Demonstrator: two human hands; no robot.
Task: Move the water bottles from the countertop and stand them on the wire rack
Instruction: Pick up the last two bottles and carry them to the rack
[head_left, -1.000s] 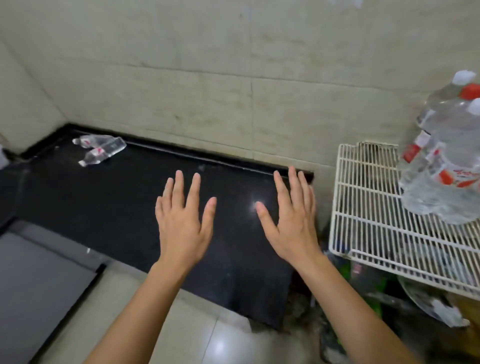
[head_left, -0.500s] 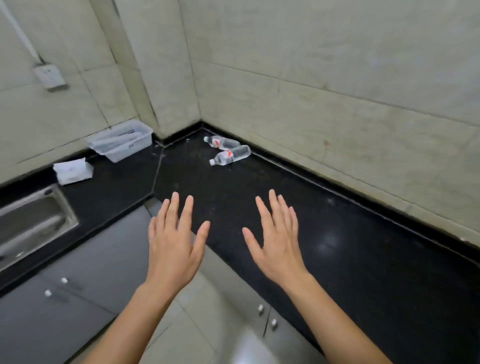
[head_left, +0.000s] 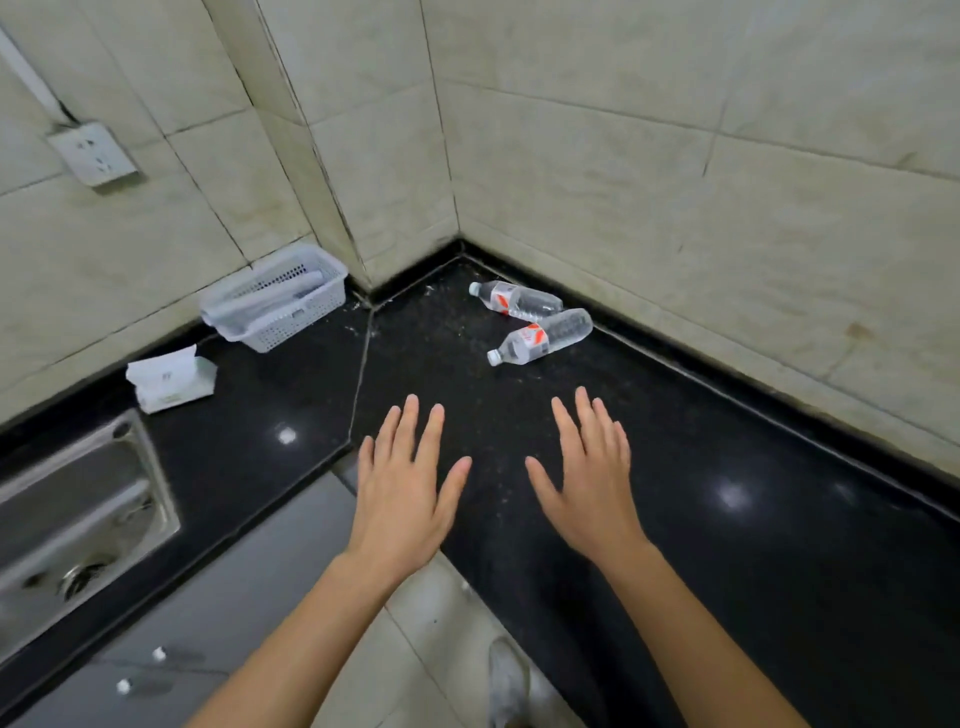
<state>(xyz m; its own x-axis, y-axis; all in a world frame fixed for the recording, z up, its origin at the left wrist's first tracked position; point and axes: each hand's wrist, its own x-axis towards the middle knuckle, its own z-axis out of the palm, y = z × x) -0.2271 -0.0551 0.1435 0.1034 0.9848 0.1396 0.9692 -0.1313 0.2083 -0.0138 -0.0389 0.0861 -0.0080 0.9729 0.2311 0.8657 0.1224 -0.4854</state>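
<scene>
Water bottles: two, far bottle (head_left: 517, 300) and near bottle (head_left: 542, 337), both lying on their sides in the corner of your countertop (head_left: 727, 545), just beside each other.
Wire rack: out of view.
Your left hand (head_left: 402, 491) and right hand (head_left: 589, 480): spread flat, empty, short of the bottles.
Outstanding: both bottles to lift, carry and stand.
</scene>
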